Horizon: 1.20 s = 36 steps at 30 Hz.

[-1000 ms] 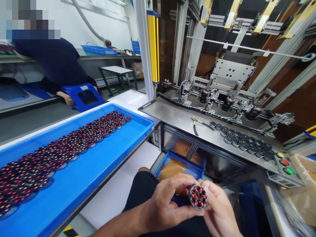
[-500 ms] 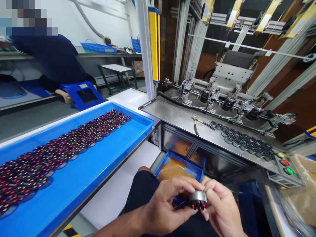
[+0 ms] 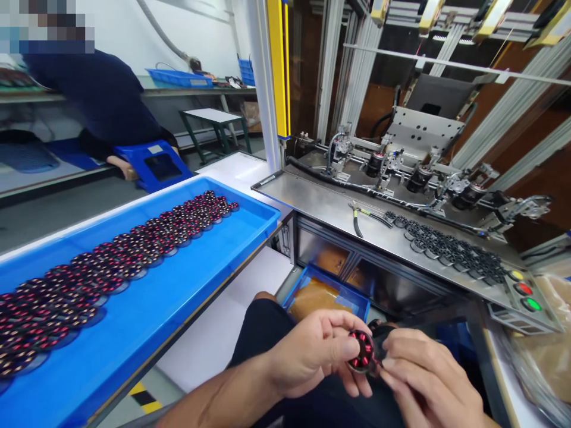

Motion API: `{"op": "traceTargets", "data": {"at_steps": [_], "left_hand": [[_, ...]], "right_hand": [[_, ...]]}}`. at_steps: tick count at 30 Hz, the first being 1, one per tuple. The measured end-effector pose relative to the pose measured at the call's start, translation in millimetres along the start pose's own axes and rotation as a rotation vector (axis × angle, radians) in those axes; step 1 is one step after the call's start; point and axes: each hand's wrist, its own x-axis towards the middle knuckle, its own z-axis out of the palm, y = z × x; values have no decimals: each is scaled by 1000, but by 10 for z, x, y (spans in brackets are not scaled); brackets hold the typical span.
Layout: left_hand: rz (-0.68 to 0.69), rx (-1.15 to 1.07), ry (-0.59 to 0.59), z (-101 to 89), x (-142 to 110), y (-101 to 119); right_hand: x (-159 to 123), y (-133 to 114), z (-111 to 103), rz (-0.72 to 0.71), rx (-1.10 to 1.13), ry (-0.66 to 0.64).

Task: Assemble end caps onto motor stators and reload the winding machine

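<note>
In front of my lap, my left hand [image 3: 321, 353] holds a small round motor stator [image 3: 360, 352] with red windings, thumb on its face and fingers around the rim. The wound side is turned toward me. Close against its right edge, my right hand [image 3: 428, 368] has thumb and fingers pinched together; what they grip there is too small to make out. To the left, a long blue tray [image 3: 200, 255] carries several rows of similar red-and-black wound stators [image 3: 147, 241].
On the machine's metal ledge [image 3: 307, 199] lie cutting pliers [image 3: 357, 219] and a cluster of black unwound cores [image 3: 455, 249]. A winding machine [image 3: 422, 134] rises behind, with a button box [image 3: 526, 291] at right. Below sits a blue bin [image 3: 303, 285]. A co-worker [image 3: 93, 101] sits at far left.
The stator has been turned from edge-on, its silvery side showing, to its red coil face toward me. My right hand has shifted slightly right, with its back now uppermost.
</note>
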Motion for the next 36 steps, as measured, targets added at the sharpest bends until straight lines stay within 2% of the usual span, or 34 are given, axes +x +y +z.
{"op": "traceTargets", "data": {"at_steps": [2, 5, 7, 9, 13, 20, 26, 32, 34, 36], "left_hand": [[50, 44, 47, 18, -19, 24], [137, 132, 121, 33, -33, 48], [175, 164, 134, 32, -35, 44], [186, 169, 123, 27, -34, 25], [184, 150, 114, 31, -35, -18], [211, 152, 130, 10, -33, -18], [298, 139, 127, 14, -74, -2], [456, -43, -4, 53, -72, 117], [357, -61, -27, 18, 4, 118], [104, -21, -145, -37, 87, 88]], "right_hand": [[-64, 24, -23, -7, -35, -11], [-223, 116, -34, 113, 43, 33], [-307, 188, -26, 217, 149, 45], [-324, 233, -12, 224, 210, -6], [-175, 205, 20, 124, 233, -64], [0, 116, 84, 108, 227, -45], [68, 13, 116, 196, 246, -34], [185, -13, 92, 309, 281, -39], [220, 3, 57, 286, 336, -91], [242, 19, 12, 255, 370, -147]]}}
